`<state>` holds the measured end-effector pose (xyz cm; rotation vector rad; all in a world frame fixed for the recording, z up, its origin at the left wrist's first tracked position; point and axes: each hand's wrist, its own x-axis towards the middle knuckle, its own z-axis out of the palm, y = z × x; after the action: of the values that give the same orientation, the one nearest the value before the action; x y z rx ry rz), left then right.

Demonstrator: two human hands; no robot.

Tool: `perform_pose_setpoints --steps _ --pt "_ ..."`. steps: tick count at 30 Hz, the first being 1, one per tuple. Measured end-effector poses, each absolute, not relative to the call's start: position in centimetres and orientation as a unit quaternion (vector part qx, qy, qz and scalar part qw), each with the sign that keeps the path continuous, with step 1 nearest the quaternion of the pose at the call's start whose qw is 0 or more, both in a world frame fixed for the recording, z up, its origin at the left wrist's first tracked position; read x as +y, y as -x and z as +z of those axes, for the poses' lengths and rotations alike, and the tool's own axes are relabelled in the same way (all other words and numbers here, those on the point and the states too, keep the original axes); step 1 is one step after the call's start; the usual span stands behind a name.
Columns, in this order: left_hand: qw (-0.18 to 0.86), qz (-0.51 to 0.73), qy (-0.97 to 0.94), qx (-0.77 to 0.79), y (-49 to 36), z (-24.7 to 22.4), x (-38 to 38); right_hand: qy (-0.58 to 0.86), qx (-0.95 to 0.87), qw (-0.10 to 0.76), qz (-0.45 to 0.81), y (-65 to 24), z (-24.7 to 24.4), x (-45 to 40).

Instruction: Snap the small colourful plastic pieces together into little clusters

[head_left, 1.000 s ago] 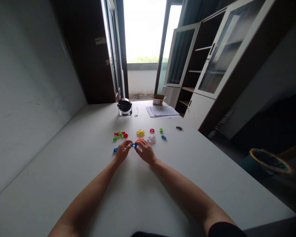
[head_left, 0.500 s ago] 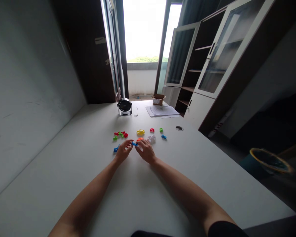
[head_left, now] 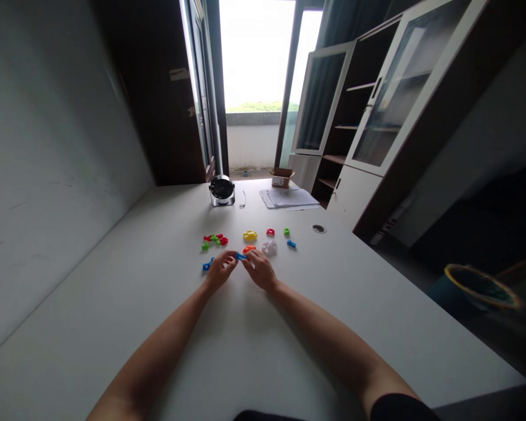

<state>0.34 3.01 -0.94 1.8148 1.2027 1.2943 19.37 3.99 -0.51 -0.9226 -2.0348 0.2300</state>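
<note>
Between my two hands is a small blue plastic block (head_left: 241, 256), its fine shape too small to make out. My left hand (head_left: 220, 270) pinches its left end, and my right hand (head_left: 259, 270) grips the right end. Just beyond my right fingers lie orange pieces (head_left: 248, 249), partly covered by the hand. White pieces (head_left: 269, 247) sit right of them. Other blue pieces (head_left: 207, 265) lie beside my left hand, partly hidden by it. A heap of red and green pieces (head_left: 216, 239) is farther back on the left, and yellow pieces (head_left: 249, 235) lie beyond the orange ones.
On the white table (head_left: 245, 351) are red pieces (head_left: 270, 232), a green piece (head_left: 286, 231) and a blue piece (head_left: 291, 244) to the right. Farther back stand a round black device (head_left: 222, 190), papers (head_left: 289, 198) and an open cardboard box (head_left: 281, 178). A cable hole (head_left: 318, 228) is at right.
</note>
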Motion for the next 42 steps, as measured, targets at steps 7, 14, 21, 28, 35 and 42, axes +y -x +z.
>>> perform_pose_setpoints --steps 7,14,21,28,35,42 --pt "0.325 0.466 -0.691 0.446 -0.22 -0.77 3.06 0.376 -0.814 0.431 0.104 -19.48 -0.5 4.01" --pt "0.348 0.47 -0.681 0.441 -0.14 -0.7 3.21 0.364 -0.808 0.454 0.093 -19.26 0.04 3.48" --pt "0.33 0.46 -0.688 0.454 0.05 -1.0 3.34 0.35 -0.818 0.454 0.053 -19.11 0.27 3.41" --pt "0.293 0.449 -0.698 0.474 0.09 -0.72 3.11 0.339 -0.827 0.445 0.056 -19.19 -0.04 3.67" --pt "0.336 0.444 -0.699 0.45 0.13 -0.47 3.02 0.339 -0.827 0.442 0.075 -19.34 -0.25 3.63" --pt "0.349 0.476 -0.673 0.446 0.08 -0.9 3.34 0.341 -0.819 0.451 0.103 -19.46 -0.03 3.52"
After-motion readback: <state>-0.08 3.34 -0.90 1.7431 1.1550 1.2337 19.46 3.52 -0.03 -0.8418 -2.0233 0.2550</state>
